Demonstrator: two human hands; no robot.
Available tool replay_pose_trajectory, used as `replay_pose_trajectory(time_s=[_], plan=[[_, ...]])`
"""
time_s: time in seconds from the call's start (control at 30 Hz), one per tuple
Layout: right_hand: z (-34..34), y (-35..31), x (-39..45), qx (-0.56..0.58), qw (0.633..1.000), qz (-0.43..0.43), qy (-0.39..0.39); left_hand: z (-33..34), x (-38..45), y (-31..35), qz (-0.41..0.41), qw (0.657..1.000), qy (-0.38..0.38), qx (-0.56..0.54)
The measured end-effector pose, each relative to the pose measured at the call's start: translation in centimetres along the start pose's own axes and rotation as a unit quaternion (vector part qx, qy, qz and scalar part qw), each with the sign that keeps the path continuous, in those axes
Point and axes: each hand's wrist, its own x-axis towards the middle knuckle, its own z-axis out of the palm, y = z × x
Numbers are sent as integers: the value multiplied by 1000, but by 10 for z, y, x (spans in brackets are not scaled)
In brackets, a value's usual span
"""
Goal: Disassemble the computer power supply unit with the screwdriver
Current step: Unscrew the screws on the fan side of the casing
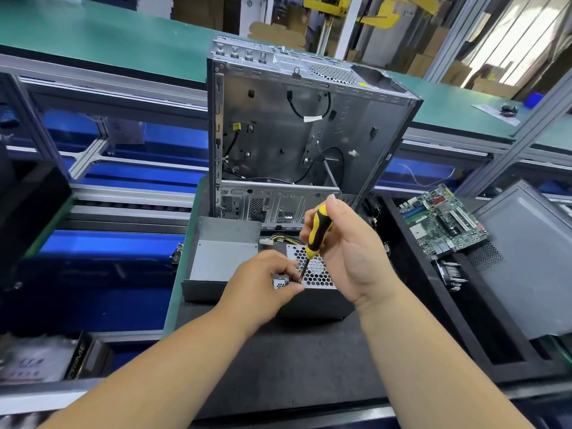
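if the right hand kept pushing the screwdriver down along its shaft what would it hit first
Most likely the power supply unit itself: the screwdriver in the right hand already points at its top edge, beside the left hand fingertips; contact is unclear.

A black mat [294, 360] covers the near part of the table [171, 305], whose edge shows green. Beyond it a long green conveyor belt [102, 35] runs across the room on a grey aluminium frame [102, 91], with blue bins [130, 178] beneath. Cardboard boxes [433, 54] are stacked in the back, near a white post [348, 23] and yellow machinery [371, 7]. Bright daylight falls in at the upper right through clear plastic sheeting [520, 35]. A small blue tray [534, 99] sits on the far belt.
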Motion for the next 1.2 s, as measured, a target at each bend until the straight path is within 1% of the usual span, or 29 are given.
replay_pose_trajectory(time_s=[0.17, 0.23, 0.33, 0.47, 0.6, 0.7, 0.8, 0.87, 0.93, 1.03, 1.2], plan=[[1, -1, 3, 19, 999, 12, -27, 0, 0, 0, 0, 1000, -7, 2], [4, 1, 4, 32, 999, 20, -22, -1, 0, 1, -3, 1000, -6, 2], [7, 5, 5, 43, 999, 7, -9, -1, 0, 2, -7, 1000, -8, 1], [7, 4, 4, 55, 998, -7, -19, -2, 0, 3, -6, 1000, -12, 5], [1, 3, 3, 29, 999, -19, -3, -3, -1, 3, -11, 1000, -15, 3], [-4, -1, 4, 14, 1000, -5, 3, -3, -1, 3, -15, 1000, -20, 7], [-3, -4, 4, -8, 1000, 7, -12, -3, -1, 3, -16, 1000, -16, 9], [1, -4, 4, 0, 1000, 17, -25, -3, -1, 3, -18, 1000, -12, 5], [6, 0, 4, 11, 1000, 20, -21, -3, 0, 3, -17, 1000, -11, 6], [10, 3, 4, 16, 1000, 12, -7, -3, 1, 3, -14, 1000, -12, 0], [6, 0, 1, 47, 999, -2, -25, -2, 1, 0, -7, 1000, -18, 10]])
